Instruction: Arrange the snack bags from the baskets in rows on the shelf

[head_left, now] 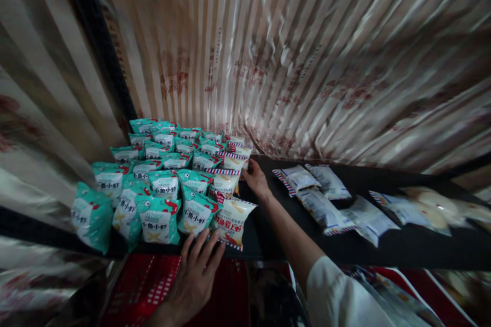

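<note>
Teal snack bags [160,225] stand in several close rows on a black shelf [264,237]. Along their right side runs a column of cream snack bags with red-and-blue striped edges, the front cream snack bag [232,222] facing me. My left hand [199,271] is open at the shelf's front edge, fingers spread, fingertips at the bottoms of the front bags. Farther back, my right hand [256,180] is closed at the right edge of a cream snack bag [232,162] in that column. Its fingertips are partly hidden there.
Several whitish bags [324,209] lie flat on the shelf to the right, with blurred round-looking packs [429,204] beyond. A pleated patterned curtain [230,61] hangs behind, and a dark post [99,36] rises at left. Below the shelf is a red basket [134,286].
</note>
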`<state>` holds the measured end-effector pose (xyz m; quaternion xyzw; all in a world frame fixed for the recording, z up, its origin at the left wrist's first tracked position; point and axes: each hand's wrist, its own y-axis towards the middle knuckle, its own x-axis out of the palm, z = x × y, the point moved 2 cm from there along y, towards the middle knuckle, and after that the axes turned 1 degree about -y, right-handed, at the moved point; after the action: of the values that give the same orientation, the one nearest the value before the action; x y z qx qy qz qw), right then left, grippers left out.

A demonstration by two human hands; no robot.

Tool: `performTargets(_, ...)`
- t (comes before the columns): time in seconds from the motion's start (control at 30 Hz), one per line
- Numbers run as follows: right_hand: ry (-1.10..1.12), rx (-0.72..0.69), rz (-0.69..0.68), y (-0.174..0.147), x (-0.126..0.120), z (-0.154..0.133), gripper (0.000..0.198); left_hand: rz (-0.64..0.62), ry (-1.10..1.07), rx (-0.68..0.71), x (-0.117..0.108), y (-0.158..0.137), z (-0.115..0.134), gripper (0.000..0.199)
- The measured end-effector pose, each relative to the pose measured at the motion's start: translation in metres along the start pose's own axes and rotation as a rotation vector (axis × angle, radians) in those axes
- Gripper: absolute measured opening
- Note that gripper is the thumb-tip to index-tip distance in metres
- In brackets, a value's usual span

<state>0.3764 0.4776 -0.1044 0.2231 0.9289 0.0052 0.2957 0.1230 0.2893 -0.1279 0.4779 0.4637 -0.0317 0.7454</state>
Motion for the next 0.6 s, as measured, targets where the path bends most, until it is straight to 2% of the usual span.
performTargets(0.23,0.161,-0.082,0.003,0.004,0.003,0.002,0.063,-0.003,-0.019,-0.004,0.000,0.000,0.000,0.037)
performTargets(0.47,0.229,-0.115,-0.057,0.013,0.012,-0.004,0.050,-0.021,0.018,-0.008,0.002,-0.002,0.001,0.035)
performTargets(0.6,0.253,-0.152,-0.060,0.013,0.011,-0.006,0.035,-0.014,0.004,-0.007,0.001,-0.001,0.001,0.035)
